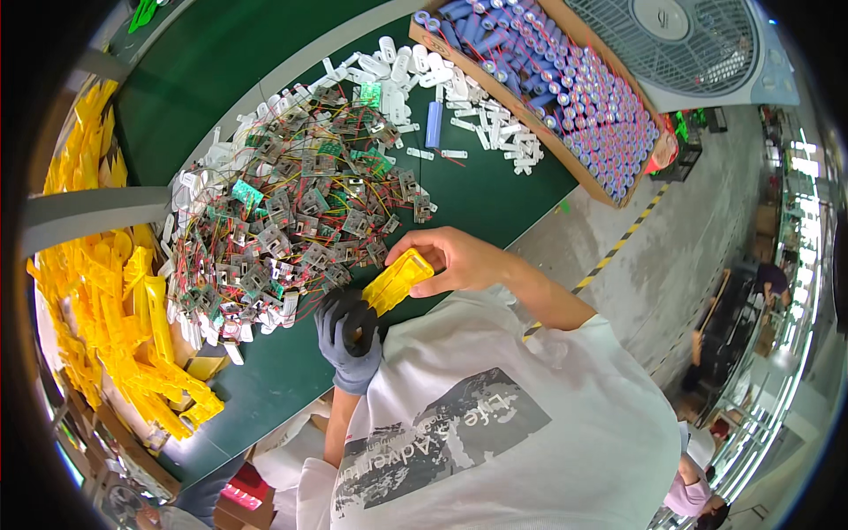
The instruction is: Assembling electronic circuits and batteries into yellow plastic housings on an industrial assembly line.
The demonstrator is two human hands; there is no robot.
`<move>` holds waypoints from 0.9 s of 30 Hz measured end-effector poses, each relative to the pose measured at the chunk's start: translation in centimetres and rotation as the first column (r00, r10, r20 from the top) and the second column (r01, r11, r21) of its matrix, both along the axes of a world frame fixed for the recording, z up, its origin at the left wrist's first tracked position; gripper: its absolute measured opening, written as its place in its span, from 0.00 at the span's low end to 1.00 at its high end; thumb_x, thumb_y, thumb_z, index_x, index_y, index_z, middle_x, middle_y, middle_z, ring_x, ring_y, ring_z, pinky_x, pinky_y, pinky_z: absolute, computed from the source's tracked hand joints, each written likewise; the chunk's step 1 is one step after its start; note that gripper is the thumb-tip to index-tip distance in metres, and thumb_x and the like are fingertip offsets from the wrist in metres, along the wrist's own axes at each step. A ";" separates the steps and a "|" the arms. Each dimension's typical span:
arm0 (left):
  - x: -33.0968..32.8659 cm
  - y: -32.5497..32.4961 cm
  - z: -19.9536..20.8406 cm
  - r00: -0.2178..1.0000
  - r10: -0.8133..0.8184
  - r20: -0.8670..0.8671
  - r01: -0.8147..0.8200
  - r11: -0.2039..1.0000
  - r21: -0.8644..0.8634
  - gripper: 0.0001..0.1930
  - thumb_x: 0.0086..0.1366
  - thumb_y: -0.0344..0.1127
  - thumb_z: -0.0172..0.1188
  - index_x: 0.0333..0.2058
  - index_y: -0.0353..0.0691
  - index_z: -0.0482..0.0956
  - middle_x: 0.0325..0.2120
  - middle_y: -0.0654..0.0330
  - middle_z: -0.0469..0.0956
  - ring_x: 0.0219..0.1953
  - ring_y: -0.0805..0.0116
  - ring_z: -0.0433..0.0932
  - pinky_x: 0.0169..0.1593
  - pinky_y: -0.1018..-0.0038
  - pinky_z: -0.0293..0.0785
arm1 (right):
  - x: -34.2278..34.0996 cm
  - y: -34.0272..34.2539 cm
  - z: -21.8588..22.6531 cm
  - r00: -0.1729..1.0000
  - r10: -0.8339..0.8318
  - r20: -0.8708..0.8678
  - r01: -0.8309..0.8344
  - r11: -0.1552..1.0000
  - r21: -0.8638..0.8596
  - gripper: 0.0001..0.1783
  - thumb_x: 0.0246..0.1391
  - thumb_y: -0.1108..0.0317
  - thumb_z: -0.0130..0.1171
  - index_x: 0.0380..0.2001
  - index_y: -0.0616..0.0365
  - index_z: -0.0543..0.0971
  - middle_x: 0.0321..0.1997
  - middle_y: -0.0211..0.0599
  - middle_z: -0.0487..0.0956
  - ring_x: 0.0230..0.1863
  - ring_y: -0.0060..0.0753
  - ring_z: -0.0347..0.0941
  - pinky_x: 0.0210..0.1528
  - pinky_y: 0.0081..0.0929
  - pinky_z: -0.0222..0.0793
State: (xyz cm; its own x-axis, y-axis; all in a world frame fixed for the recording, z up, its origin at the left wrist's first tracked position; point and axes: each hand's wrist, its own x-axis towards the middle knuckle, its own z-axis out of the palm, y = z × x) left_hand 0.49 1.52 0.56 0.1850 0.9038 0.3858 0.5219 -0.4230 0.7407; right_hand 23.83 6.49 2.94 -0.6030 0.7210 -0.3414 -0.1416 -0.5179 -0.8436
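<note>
A yellow plastic shell (pixel 396 281), long and hollow, is held between my two hands over the near edge of the green table. My left hand (pixel 349 336), in a grey glove with black palm and fingers, is closed on its lower end. My bare right hand (pixel 455 262) grips the upper end between thumb and fingers. Beyond the hands, a heap of small circuit boards with red, yellow and black wires (pixel 300 208) spreads over the table. Whether anything sits inside the shell is too small to tell.
Many yellow plastic shells (pixel 159 336) are piled at the left, past a grey curved bar (pixel 97 215). White plastic pieces (pixel 402 66) and a single blue cylindrical cell (pixel 434 124) lie farther back. A cardboard box (pixel 565 128) of blue cells stands beside a fan (pixel 698 44).
</note>
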 end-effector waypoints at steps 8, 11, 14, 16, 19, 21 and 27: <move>-0.2 -0.1 0.0 0.998 -0.055 0.034 0.054 0.998 0.016 0.14 0.46 0.20 0.62 0.34 0.39 0.75 0.38 0.53 0.76 0.42 0.48 0.74 0.48 0.56 0.71 | -0.4 -0.7 -1.6 0.950 -0.094 -0.296 0.029 0.976 -0.216 0.30 0.51 0.75 0.63 0.58 0.65 0.66 0.54 0.37 0.74 0.55 0.26 0.71 0.59 0.24 0.64; -0.3 0.1 0.1 0.998 -0.059 -0.036 0.061 0.996 0.065 0.18 0.44 0.23 0.65 0.37 0.42 0.75 0.40 0.58 0.75 0.44 0.51 0.75 0.48 0.56 0.70 | -0.2 -0.7 -1.0 0.954 -0.108 -0.281 0.019 0.954 -0.300 0.31 0.52 0.76 0.62 0.59 0.66 0.65 0.56 0.38 0.73 0.57 0.27 0.70 0.61 0.25 0.63; -0.4 0.1 -0.3 0.995 -0.096 -0.039 0.099 0.992 0.080 0.18 0.44 0.24 0.65 0.37 0.41 0.75 0.41 0.58 0.75 0.45 0.52 0.74 0.49 0.55 0.69 | 0.4 -0.5 0.6 0.970 -0.049 -0.236 -0.016 0.964 -0.265 0.33 0.52 0.72 0.62 0.60 0.70 0.63 0.58 0.44 0.72 0.60 0.34 0.68 0.64 0.31 0.61; -0.5 0.2 -0.4 0.993 -0.114 -0.037 0.116 0.991 0.066 0.18 0.44 0.24 0.65 0.37 0.41 0.75 0.41 0.58 0.75 0.45 0.52 0.74 0.49 0.55 0.69 | 0.7 -0.4 0.2 0.962 -0.061 -0.267 -0.029 0.946 -0.323 0.34 0.53 0.71 0.62 0.61 0.70 0.62 0.59 0.45 0.70 0.61 0.35 0.67 0.64 0.32 0.60; -0.6 0.1 -0.6 0.992 -0.128 -0.021 0.129 0.991 0.048 0.18 0.45 0.24 0.64 0.38 0.41 0.75 0.41 0.57 0.76 0.45 0.52 0.74 0.50 0.55 0.69 | 0.8 -0.5 -0.8 0.935 -0.096 -0.340 -0.064 0.900 -0.431 0.33 0.55 0.70 0.60 0.61 0.69 0.61 0.61 0.45 0.69 0.62 0.36 0.66 0.65 0.33 0.60; -0.4 -0.2 -0.6 0.991 -0.133 0.002 0.133 0.990 0.053 0.18 0.45 0.24 0.64 0.38 0.41 0.75 0.41 0.57 0.76 0.45 0.51 0.74 0.50 0.54 0.69 | 1.2 -0.9 -1.4 0.918 -0.124 -0.376 -0.075 0.878 -0.473 0.31 0.56 0.70 0.59 0.61 0.68 0.62 0.61 0.44 0.69 0.62 0.35 0.66 0.65 0.32 0.61; -0.7 0.0 -0.3 0.978 -0.204 0.046 0.199 0.975 0.093 0.17 0.44 0.25 0.64 0.37 0.42 0.74 0.39 0.57 0.76 0.45 0.52 0.74 0.51 0.52 0.68 | 0.9 -3.4 -2.7 0.831 -0.150 -0.535 -0.139 0.876 -0.462 0.34 0.54 0.73 0.60 0.63 0.64 0.60 0.62 0.44 0.67 0.63 0.36 0.64 0.66 0.33 0.59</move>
